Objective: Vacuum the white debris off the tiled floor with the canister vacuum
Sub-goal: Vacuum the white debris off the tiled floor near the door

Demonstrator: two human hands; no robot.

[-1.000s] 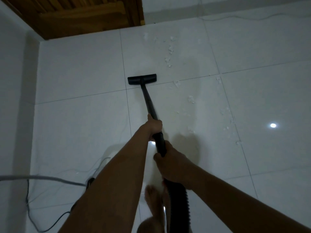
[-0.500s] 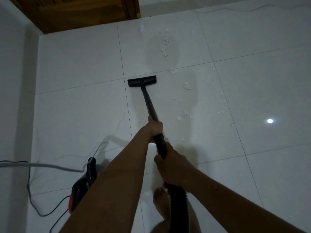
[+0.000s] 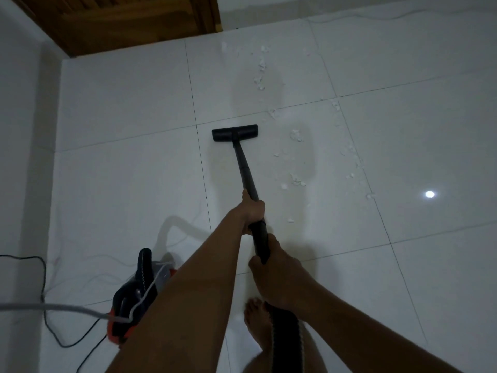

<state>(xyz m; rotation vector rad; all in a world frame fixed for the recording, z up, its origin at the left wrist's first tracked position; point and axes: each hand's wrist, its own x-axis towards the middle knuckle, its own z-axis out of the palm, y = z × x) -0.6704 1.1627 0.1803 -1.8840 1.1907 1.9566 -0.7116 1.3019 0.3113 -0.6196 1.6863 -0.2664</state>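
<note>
We see the black wand (image 3: 246,170) running from the hands up and slightly left toward the far edge of the tiled floor (image 3: 121,184), where a wooden door (image 3: 129,20) stands. Its flat nozzle (image 3: 234,132) lies on the floor crosswise to the wand, just short of a grout line and parallel to it. The left hand (image 3: 252,211) wraps the wand farther up; the right hand (image 3: 279,278) grips the thicker end where the ribbed hose (image 3: 285,335) joins. White debris (image 3: 295,135) is scattered to the right of the nozzle, trailing toward the far wall. The red and black canister vacuum (image 3: 134,300) sits at the near left beside a dark cord (image 3: 45,292), too dim for us to read any lettering.
</note>
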